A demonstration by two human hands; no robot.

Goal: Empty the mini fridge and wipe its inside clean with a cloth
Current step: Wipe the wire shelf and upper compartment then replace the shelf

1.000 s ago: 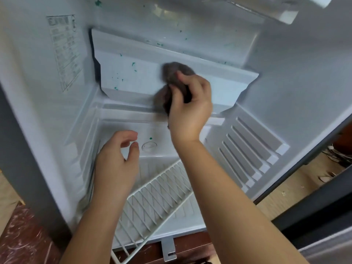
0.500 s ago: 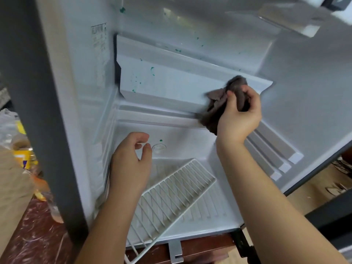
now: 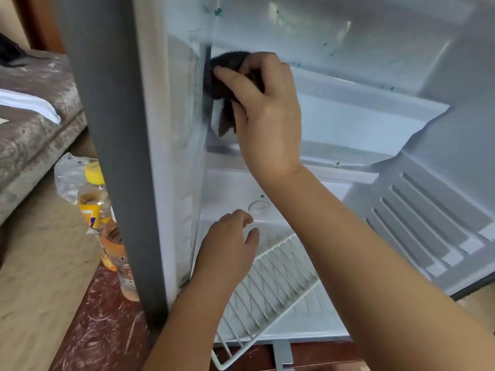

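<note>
The mini fridge [image 3: 401,124] stands open, its white inside spotted with green specks. My right hand [image 3: 265,113] grips a bunched dark brown cloth [image 3: 227,73] and presses it against the left end of the white back panel, in the corner by the left wall. My left hand [image 3: 227,250] hovers low at the left side with loosely curled fingers, holding nothing, just above a white wire shelf [image 3: 273,279] that lies tilted on the fridge floor and sticks out past the front edge.
Ribbed shelf rails [image 3: 428,231] line the right wall. Outside, left of the grey fridge side [image 3: 107,129], two drink bottles [image 3: 96,202] and a clear plastic bag [image 3: 67,178] sit on the reddish floor. A patterned mattress [image 3: 34,116] lies beyond them.
My right hand has swept the cloth from the right end of the back panel across to its left corner. My view has shifted left. The left hand stays near the wire shelf.
</note>
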